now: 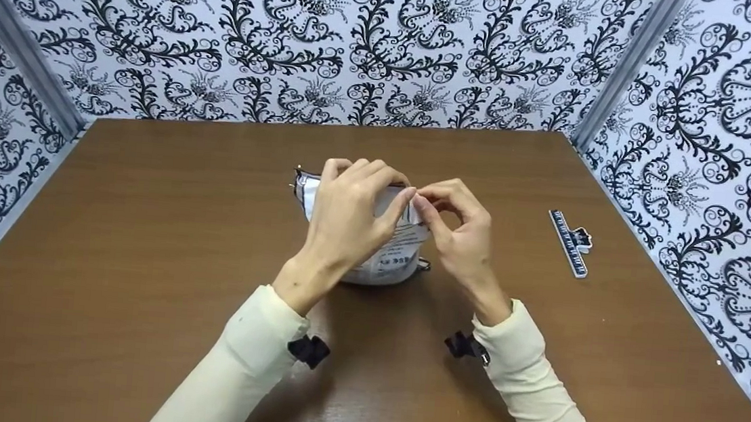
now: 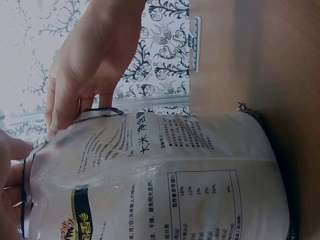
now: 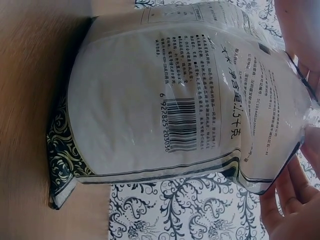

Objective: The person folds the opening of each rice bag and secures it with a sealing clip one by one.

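A white plastic bag of rice [image 1: 388, 256] with dark trim stands upright on the table, its printed text and barcode [image 3: 181, 125] showing in the right wrist view. My left hand [image 1: 351, 219] lies over the bag's top from the left, thumb and fingers pinching the top edge. From the right, my right hand [image 1: 459, 228] pinches the same edge between thumb and index finger. The two sets of fingertips nearly meet. In the left wrist view the right hand [image 2: 97, 55] is at the bag's upper corner. Whether the bag's mouth is parted cannot be told.
A long patterned bag clip [image 1: 569, 245] lies on the brown table [image 1: 163, 233] to the right. White panels with black scrollwork [image 1: 404, 37] enclose the back and sides. Small black devices [image 1: 309, 351] are strapped at both wrists, over pale sleeves.
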Demonstrator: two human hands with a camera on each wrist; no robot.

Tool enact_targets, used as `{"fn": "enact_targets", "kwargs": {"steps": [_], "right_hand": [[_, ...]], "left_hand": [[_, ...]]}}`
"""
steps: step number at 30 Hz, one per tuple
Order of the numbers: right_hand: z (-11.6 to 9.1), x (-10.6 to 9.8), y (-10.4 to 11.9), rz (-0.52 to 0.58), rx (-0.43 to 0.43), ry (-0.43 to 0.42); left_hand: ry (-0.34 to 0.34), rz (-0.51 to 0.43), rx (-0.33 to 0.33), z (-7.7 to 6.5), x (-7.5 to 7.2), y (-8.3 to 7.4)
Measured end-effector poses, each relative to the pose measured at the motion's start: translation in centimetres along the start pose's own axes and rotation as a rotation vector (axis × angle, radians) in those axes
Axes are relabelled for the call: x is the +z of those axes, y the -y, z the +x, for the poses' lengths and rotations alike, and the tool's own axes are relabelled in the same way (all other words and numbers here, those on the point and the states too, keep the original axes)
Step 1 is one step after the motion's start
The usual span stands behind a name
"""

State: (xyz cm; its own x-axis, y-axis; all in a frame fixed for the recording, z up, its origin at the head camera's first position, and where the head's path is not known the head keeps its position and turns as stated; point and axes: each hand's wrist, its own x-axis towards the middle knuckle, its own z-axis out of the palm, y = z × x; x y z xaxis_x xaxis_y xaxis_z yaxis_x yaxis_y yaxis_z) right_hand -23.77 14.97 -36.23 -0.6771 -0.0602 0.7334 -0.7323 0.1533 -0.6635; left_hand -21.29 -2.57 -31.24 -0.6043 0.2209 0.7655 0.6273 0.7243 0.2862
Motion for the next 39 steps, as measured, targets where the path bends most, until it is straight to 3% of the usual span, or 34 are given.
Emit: {"fn": "enact_targets", "kwargs": {"steps": [22,39], "right_hand": [[-0.05,0.30,-0.13,-0.076,-0.075,-0.041],[-0.05,0.40,-0.02,-0.082,-0.089,-0.071]], "left_hand": [[-0.042,0.029,0.033,-0.20,0.34,0.15],[-0.033,-0.027,0.018,-0.32,0.03,0.26]]}}
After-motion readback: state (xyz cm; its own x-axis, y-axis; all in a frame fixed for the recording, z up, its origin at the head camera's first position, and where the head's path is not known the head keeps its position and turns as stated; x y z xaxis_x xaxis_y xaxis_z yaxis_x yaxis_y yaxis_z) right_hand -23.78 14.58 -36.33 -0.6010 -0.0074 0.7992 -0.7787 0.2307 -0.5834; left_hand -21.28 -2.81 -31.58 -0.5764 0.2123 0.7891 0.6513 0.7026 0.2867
